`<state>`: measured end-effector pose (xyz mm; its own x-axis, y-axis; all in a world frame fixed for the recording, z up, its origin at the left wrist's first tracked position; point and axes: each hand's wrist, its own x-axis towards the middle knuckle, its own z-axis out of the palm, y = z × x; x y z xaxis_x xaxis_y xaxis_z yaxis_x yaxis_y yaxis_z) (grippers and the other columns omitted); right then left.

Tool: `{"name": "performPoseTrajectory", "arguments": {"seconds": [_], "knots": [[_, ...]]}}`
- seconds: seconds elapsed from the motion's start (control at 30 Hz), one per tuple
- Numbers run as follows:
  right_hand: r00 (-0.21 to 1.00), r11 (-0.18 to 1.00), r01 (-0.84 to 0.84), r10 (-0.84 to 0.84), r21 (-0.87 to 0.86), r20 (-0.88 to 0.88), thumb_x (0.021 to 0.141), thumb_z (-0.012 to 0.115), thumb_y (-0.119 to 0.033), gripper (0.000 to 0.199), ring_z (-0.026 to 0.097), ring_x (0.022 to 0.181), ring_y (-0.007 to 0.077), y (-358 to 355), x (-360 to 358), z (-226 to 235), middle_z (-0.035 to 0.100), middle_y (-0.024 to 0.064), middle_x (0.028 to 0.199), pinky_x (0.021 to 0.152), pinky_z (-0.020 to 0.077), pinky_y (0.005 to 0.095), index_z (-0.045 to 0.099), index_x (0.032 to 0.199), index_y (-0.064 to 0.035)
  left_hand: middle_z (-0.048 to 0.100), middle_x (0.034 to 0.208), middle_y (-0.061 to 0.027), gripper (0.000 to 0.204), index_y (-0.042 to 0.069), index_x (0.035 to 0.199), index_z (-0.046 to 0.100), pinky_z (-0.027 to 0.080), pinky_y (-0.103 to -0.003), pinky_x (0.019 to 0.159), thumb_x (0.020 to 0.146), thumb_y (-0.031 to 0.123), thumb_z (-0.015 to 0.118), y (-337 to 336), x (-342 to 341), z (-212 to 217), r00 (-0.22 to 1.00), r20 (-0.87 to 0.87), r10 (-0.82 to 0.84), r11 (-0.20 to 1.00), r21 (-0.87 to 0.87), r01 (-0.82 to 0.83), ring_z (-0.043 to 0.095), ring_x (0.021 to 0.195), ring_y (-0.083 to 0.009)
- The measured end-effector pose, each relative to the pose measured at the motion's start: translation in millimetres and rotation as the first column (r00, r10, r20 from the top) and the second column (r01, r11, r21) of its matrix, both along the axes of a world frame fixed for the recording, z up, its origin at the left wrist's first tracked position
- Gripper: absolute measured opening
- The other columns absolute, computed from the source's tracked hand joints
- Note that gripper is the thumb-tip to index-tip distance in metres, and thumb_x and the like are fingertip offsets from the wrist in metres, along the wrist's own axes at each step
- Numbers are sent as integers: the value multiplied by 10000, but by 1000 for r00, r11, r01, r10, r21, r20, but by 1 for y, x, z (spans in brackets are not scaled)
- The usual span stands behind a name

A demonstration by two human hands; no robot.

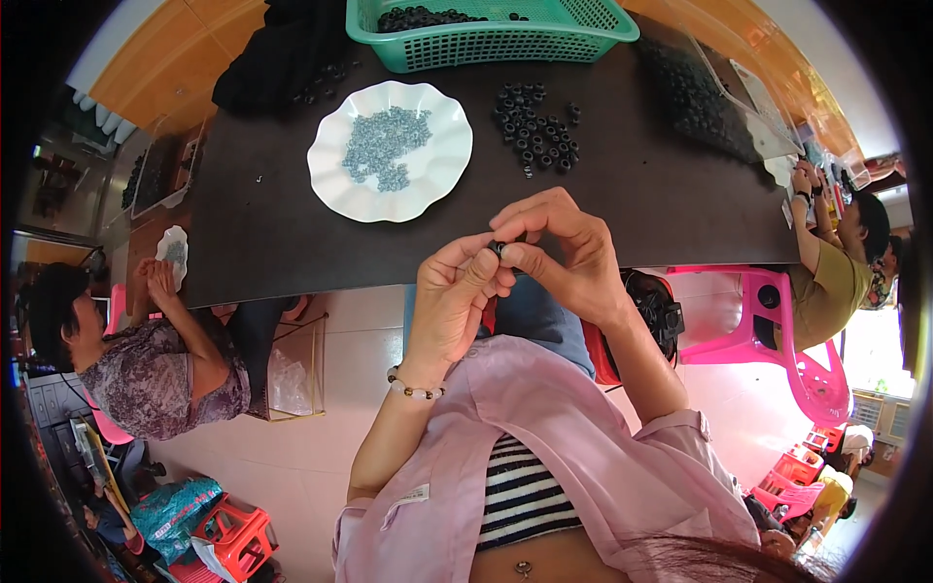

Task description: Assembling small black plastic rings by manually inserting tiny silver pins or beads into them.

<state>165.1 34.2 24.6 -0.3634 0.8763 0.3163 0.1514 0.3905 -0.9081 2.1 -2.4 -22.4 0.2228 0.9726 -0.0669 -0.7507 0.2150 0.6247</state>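
Note:
Just beyond the table's near edge, my left hand (459, 296) pinches a small black ring-shaped piece (499, 249) between thumb and fingers. From the other side, my right hand (573, 255) closes on the same piece, its thumb pressed against it and its forefinger arched over the top. Fingers cover most of the piece, so I cannot tell whether anything sits inside it. Ahead of my hands lies a loose cluster of similar black pieces (537, 124). To its left, a white wavy-edged plate (442, 185) carries a heap of small clear bits (384, 144).
A green plastic basket (505, 51) with black pieces stands at the table's far side. At the back right is a clear bin (700, 97) full of black pieces. One person (165, 360) sits at the left, another (831, 253) at the right, beside a pink chair (748, 325).

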Motion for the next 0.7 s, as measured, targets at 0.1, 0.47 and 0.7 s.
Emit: {"name": "performPoseTrajectory", "arguments": {"seconds": [0.1,0.47,0.7], "knots": [[1000,1000,3,-3,25,23,760,746,-72,220,512,895,118,1,2,4,656,53,1034,791,423,267,701,975,-59,674,871,-66,261,-13,1109,615,524,-224,675,904,146,633,2,1,3,1000,12,8,1000,6,-8,634,732,-107],[985,988,-75,52,136,162,731,718,-54,229,526,950,210,3,11,13,667,61,1011,844,431,345,717,958,-79,656,850,-39,272,-24,1105,612,504,-205,667,928,182,605,3,4,-1,995,2,-103,994,-37,103,620,720,-90],[994,991,2,-17,131,112,721,727,-40,209,518,906,195,-1,19,12,677,46,971,826,426,335,715,926,-78,646,841,-30,300,-13,1101,613,486,-215,675,933,236,596,7,9,-1,969,115,-220,966,-109,233,605,734,-99]]}}
